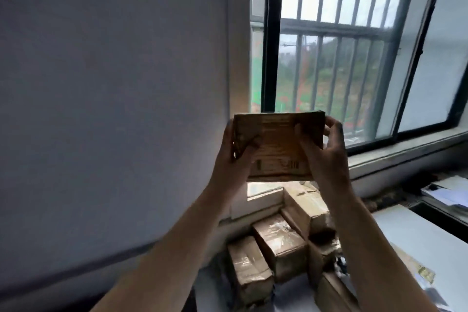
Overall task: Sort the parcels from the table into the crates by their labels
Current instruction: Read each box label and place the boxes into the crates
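Parcel held up before a barred window, left hand and right hand each gripping a side edge, label facing the camera, apparently being read; next comes choosing the matching crate, none visible; more parcels wait on the counter.

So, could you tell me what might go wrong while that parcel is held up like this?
The parcel is held against the bright window, so its label looks dim and could be misread. The left hand and right hand grip it by its ends above the taped parcels; a slip might drop it on them. No crate is in view.
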`<action>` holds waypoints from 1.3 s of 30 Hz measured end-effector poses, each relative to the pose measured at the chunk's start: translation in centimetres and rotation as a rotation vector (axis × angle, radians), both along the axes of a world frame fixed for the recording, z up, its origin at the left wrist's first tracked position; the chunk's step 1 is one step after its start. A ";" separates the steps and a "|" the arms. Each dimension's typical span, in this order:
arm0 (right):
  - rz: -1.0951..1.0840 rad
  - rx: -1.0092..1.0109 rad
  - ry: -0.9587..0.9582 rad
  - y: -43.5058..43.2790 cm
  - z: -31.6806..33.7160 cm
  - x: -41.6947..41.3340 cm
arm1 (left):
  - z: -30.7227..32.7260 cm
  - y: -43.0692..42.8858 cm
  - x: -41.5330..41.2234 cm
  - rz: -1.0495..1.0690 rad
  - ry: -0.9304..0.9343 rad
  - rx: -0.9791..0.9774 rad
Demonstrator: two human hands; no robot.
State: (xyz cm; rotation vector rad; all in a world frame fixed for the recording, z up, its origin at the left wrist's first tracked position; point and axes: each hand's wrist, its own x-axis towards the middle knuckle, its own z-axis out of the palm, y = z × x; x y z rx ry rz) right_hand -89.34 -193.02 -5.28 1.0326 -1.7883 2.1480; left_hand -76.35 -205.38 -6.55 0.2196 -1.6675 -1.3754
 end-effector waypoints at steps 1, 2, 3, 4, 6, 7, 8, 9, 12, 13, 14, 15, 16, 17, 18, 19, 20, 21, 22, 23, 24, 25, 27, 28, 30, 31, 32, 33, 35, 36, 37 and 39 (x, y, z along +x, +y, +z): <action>0.006 -0.013 0.002 -0.5 0.2 2.3 | 0.5 -0.2 2.5 0.015 0.010 -0.011; 0.008 -0.020 0.009 -1.3 0.6 4.9 | 1.0 -0.7 5.5 0.040 0.026 -0.039; 0.017 -0.019 0.025 -1.8 0.8 7.0 | 1.4 -0.8 7.7 0.065 0.034 -0.059; 0.042 -0.018 0.041 -2.5 1.0 9.2 | 1.6 -1.1 10.2 0.095 0.035 -0.065; 0.105 -0.006 0.071 -3.8 1.2 13.2 | 1.7 -1.9 14.7 0.151 0.040 -0.035; 0.140 0.001 0.075 -4.4 1.3 15.2 | 1.8 -2.3 16.9 0.174 0.038 -0.022; 0.172 0.007 0.078 -5.0 1.4 16.7 | 2.0 -2.7 18.7 0.207 0.027 -0.016; 0.215 0.014 0.088 -5.7 1.6 18.5 | 2.2 -3.1 20.9 0.245 0.025 -0.019; 0.327 0.059 0.112 -7.2 2.0 22.3 | 3.1 -3.9 25.9 0.339 0.015 -0.004; 0.369 0.065 0.121 -7.6 2.3 23.4 | 3.4 -3.9 27.4 0.359 0.022 -0.002; 0.407 0.065 0.125 -8.0 2.5 24.4 | 3.7 -3.9 28.6 0.372 0.030 -0.011; 0.435 0.055 0.125 -8.3 2.6 25.4 | 3.9 -3.8 29.8 0.386 0.038 -0.026; 0.451 0.042 0.126 -8.6 2.7 26.5 | 4.0 -3.8 30.8 0.399 0.043 -0.043; 0.462 0.024 0.127 -8.9 2.8 27.6 | 4.1 -3.8 31.8 0.413 0.048 -0.054; 0.475 0.011 0.118 -9.1 2.8 28.7 | 4.1 -3.7 32.7 0.422 0.059 -0.060; 0.492 -0.004 0.108 -9.3 2.8 29.7 | 4.2 -3.7 33.7 0.430 0.069 -0.068; 0.504 -0.010 0.104 -9.4 2.9 30.6 | 4.4 -3.6 34.5 0.442 0.071 -0.078; 0.516 -0.017 0.110 -9.7 2.8 31.3 | 4.7 -3.5 35.2 0.450 0.072 -0.090; 0.528 -0.018 0.120 -9.7 3.0 31.8 | 5.0 -3.4 35.8 0.454 0.068 -0.101; 0.535 -0.022 0.129 -9.8 3.1 32.2 | 5.2 -3.3 36.3 0.452 0.063 -0.109; 0.536 -0.023 0.131 -9.8 3.2 32.5 | 5.4 -3.2 36.6 0.445 0.063 -0.109; 0.534 -0.031 0.133 -9.7 3.3 32.6 | 5.6 -3.0 37.0 0.447 0.062 -0.110; 0.537 -0.053 0.138 -9.6 3.4 32.8 | 5.9 -2.8 37.4 0.459 0.054 -0.130; 0.549 -0.058 0.138 -9.4 3.4 32.9 | 5.9 -2.8 37.6 0.461 0.050 -0.134; 0.589 -0.056 0.137 -9.1 3.5 32.8 | 5.8 -2.9 38.1 0.457 0.050 -0.103; 0.626 -0.052 0.119 -8.9 3.5 32.7 | 5.8 -2.8 38.4 0.443 0.058 -0.076; 0.679 -0.050 0.087 -8.5 3.6 32.5 | 5.7 -2.9 38.6 0.420 0.068 -0.051; 0.742 -0.054 0.038 -8.0 3.8 32.4 | 5.6 -2.9 38.9 0.395 0.076 -0.032; 0.819 -0.030 -0.038 -7.2 4.1 31.9 | 5.6 -3.1 39.4 0.342 0.095 0.001; 0.821 -0.002 -0.040 -6.9 4.3 31.7 | 5.7 -3.2 39.6 0.318 0.100 0.014; 0.806 0.019 -0.018 -6.7 4.5 31.4 | 6.0 -3.2 39.8 0.295 0.105 0.026; 0.762 0.057 0.052 -6.8 4.7 30.5 | 6.5 -3.3 40.2 0.247 0.113 0.046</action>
